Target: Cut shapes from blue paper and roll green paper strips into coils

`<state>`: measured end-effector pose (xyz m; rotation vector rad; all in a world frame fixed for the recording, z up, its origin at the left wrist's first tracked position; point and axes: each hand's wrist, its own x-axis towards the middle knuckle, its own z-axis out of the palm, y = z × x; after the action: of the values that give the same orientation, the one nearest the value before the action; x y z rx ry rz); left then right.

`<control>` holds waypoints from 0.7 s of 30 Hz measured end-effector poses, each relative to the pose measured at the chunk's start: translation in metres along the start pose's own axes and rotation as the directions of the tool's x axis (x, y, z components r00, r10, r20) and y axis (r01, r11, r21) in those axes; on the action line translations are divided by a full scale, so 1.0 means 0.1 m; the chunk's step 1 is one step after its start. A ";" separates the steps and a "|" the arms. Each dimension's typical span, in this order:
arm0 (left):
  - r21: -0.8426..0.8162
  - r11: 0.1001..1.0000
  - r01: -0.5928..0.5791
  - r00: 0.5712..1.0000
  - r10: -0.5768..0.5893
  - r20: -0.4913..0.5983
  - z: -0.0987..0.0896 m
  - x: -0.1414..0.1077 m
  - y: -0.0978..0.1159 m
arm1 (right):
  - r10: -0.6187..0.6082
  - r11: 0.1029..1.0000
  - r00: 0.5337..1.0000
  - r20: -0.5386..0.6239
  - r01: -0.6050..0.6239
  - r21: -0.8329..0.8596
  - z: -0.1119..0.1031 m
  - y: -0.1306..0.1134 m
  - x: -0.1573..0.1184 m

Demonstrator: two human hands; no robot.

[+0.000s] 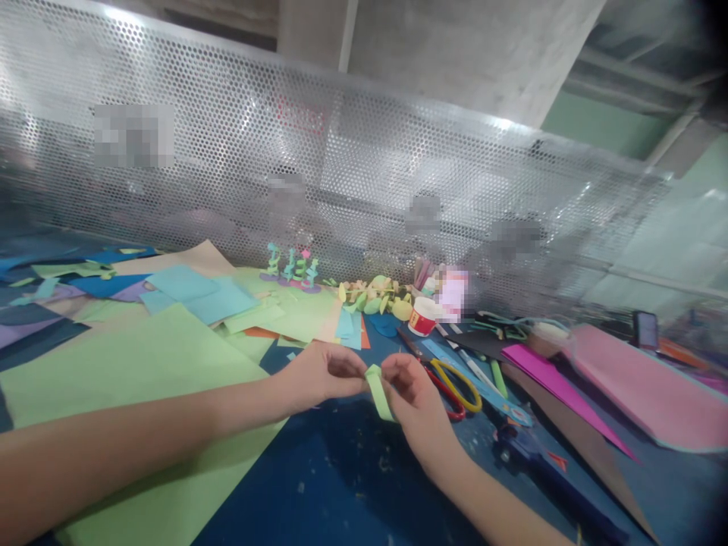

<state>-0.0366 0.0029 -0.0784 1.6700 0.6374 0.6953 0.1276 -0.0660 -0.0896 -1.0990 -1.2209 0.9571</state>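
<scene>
A light green folded paper strip (380, 396) is held up between my two hands, above the dark blue table. My left hand (325, 371) pinches its upper end with thumb and fingers. From the other side, my right hand (415, 390) grips the strip with closed fingers, and the lower part of the strip hangs down beside the thumb. Just right of my right hand lie scissors (458, 385) with red and yellow handles. A large light green paper sheet (153, 379) lies under my left forearm.
Small paper figures (290, 265) stand at the back, beside yellow-green paper pieces (378, 296) and a red-and-white tub (424, 317). A dark blue glue gun (546, 470) lies at right, near pink paper (642, 387). A perforated metal screen (364, 152) borders the table; people sit behind it.
</scene>
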 end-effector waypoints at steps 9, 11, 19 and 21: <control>0.101 0.995 -0.025 0.999 0.028 -0.028 -0.01 0.01 -0.05 | 0.018 0.999 0.998 0.058 -0.016 -0.031 -0.01 0.00 0.00; 0.180 0.983 -0.036 0.999 0.040 -0.019 -0.02 0.00 -0.05 | 0.013 0.999 0.997 0.081 -0.009 -0.051 -0.01 0.01 0.00; 0.258 0.958 -0.123 0.992 0.128 -0.002 0.04 -0.04 0.01 | 0.040 0.999 0.998 0.046 -0.039 -0.034 -0.02 0.02 0.01; 0.196 0.976 -0.093 0.996 0.093 0.009 0.05 -0.03 0.01 | 0.084 0.996 0.996 0.028 -0.084 0.004 -0.02 0.01 0.01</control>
<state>-0.0353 -0.0030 -0.0785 1.8918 0.6480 0.7179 0.1293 -0.0649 -0.0900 -1.1440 -1.2011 1.0421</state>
